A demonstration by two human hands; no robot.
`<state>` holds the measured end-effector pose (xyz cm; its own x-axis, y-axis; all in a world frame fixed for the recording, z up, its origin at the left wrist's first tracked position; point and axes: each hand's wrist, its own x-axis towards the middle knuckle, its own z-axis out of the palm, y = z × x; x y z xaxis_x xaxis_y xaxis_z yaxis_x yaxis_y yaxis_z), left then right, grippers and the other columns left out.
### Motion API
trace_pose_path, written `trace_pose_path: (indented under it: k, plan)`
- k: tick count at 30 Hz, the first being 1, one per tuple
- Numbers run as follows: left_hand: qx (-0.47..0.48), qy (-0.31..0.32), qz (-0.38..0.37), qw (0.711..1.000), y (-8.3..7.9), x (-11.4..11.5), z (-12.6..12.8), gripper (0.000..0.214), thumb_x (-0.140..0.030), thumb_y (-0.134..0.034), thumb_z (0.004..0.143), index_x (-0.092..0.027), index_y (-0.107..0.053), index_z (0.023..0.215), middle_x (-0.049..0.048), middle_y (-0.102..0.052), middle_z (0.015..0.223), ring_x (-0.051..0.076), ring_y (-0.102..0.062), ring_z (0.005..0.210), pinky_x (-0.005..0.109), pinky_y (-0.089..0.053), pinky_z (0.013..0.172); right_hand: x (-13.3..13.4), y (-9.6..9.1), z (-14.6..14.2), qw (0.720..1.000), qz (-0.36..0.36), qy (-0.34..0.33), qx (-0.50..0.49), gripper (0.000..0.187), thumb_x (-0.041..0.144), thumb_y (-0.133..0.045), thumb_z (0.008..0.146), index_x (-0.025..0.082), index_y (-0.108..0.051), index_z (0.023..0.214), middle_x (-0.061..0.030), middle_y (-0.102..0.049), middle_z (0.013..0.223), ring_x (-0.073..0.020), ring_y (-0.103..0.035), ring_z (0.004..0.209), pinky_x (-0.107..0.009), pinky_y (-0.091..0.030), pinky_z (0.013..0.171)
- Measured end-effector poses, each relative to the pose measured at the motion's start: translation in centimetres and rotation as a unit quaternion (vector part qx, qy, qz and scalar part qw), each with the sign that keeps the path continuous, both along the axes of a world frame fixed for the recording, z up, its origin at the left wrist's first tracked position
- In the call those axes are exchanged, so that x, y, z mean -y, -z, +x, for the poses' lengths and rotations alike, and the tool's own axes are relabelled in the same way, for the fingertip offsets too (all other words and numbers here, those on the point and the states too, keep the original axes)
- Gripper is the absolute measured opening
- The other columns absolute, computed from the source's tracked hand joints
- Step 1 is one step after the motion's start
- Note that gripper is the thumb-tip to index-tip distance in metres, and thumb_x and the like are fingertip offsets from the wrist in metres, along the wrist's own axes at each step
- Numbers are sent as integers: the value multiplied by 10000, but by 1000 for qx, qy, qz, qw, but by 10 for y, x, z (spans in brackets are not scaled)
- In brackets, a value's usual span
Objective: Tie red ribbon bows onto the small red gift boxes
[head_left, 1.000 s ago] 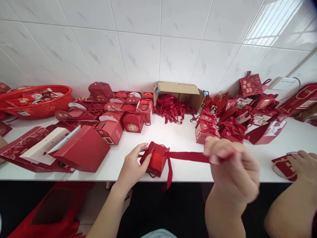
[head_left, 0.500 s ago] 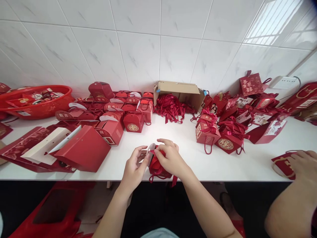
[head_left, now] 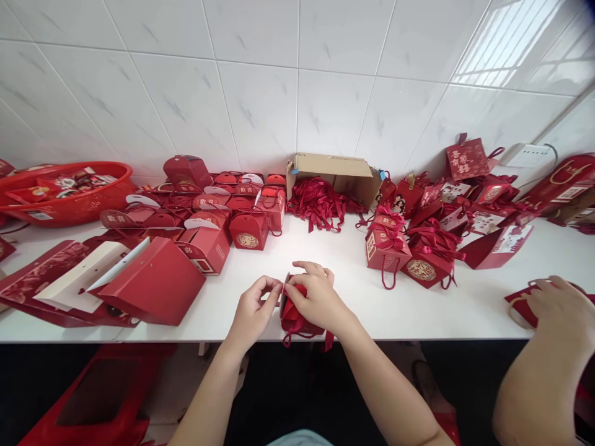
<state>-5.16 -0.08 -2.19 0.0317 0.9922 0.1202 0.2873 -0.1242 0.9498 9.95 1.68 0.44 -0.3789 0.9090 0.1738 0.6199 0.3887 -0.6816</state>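
Note:
A small red gift box (head_left: pixel 297 323) with dark red ribbon stands near the table's front edge, straight ahead of me. My left hand (head_left: pixel 257 305) is at its left side, thumb and fingertips pinched on the edge of the upright side flap. Over the top lies my right hand (head_left: pixel 315 295), its thumb and fingers closed around the flap and upper part of the box. Red ribbon ends and a cord handle hang out at the front. My right hand hides much of the top and right side.
A cardboard box (head_left: pixel 334 165) of red ribbons stands at the wall. Several red boxes (head_left: pixel 249 230) fill the left, beside a red basin (head_left: pixel 86 214). Ribboned boxes (head_left: pixel 388 244) stand right. At far right, a co-worker's hand (head_left: pixel 560 310) is on a red bag (head_left: pixel 523 306).
My left fingers have drawn together into a pinch, and the pale flap between my hands has turned more upright. At far right, the co-worker's hand has shifted on the red bag.

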Motion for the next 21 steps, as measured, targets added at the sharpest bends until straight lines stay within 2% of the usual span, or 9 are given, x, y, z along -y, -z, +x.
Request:
trace_pose_path:
  k: [4,5,7,8,10,12,14,17,21]
  plan:
    - [-125,-65,8,990,16,-5,-26,257,-421,-462,859,-193,-564,797,29,-628,814,178,-603,767,284,-507,685,1,2,15,994,32,79,-70,188,305,-513,875,238,-683,918,-114,-522,1303,-274,-401,1280,-542,-234,1031]
    - [-199,-97,-7,975,21,-4,-38,238,-402,-463,851,-197,-558,775,34,-634,806,183,-599,731,296,-492,684,1,6,24,988,43,108,-102,196,315,-516,873,237,-675,957,-116,-520,1301,-272,-419,1267,-533,-254,1034]
    - [-351,-167,-75,918,33,-2,-65,199,-337,-460,823,-194,-549,718,66,-635,778,224,-595,714,324,-460,652,4,16,44,971,61,155,-169,215,336,-518,870,225,-661,986,-118,-540,1264,-259,-470,1221,-491,-320,1026]
    - [-401,-184,-114,890,38,0,-78,197,-321,-458,807,-189,-549,692,90,-632,779,247,-598,715,333,-448,626,6,23,55,965,64,164,-194,222,347,-519,870,219,-657,986,-117,-557,1232,-251,-494,1195,-468,-349,1019]
    - [-437,-200,-145,865,43,2,-94,192,-312,-456,786,-183,-574,705,115,-630,805,270,-605,727,344,-440,617,12,38,74,959,42,174,-221,224,367,-530,866,219,-656,977,-109,-584,1185,-244,-524,1159,-450,-370,1017]
    - [-406,-217,-109,881,43,3,-94,207,-344,-472,777,-178,-594,779,127,-625,888,279,-609,799,348,-453,655,19,50,84,957,-3,163,-239,234,383,-543,862,222,-648,995,-101,-601,1163,-244,-533,1150,-445,-373,1023]
    - [-315,-207,-44,925,37,0,-79,265,-407,-484,789,-181,-597,868,121,-614,993,272,-595,910,340,-465,730,25,60,85,955,-58,135,-257,263,391,-567,850,223,-616,1047,-95,-605,1150,-239,-551,1121,-434,-400,1004]
    - [-138,-91,-14,986,25,-6,-44,316,-477,-453,840,-211,-586,944,75,-618,1046,234,-578,988,322,-455,826,30,67,75,945,-117,88,-292,343,380,-659,787,232,-551,1076,-71,-577,1131,-198,-594,986,-389,-461,929]
    - [-24,76,-53,995,14,-9,-14,257,-442,-526,832,-199,-559,909,36,-597,878,179,-577,827,281,-463,742,32,70,67,921,-147,60,-356,291,342,-684,771,234,-517,984,-19,-553,975,-123,-570,770,-310,-497,784]
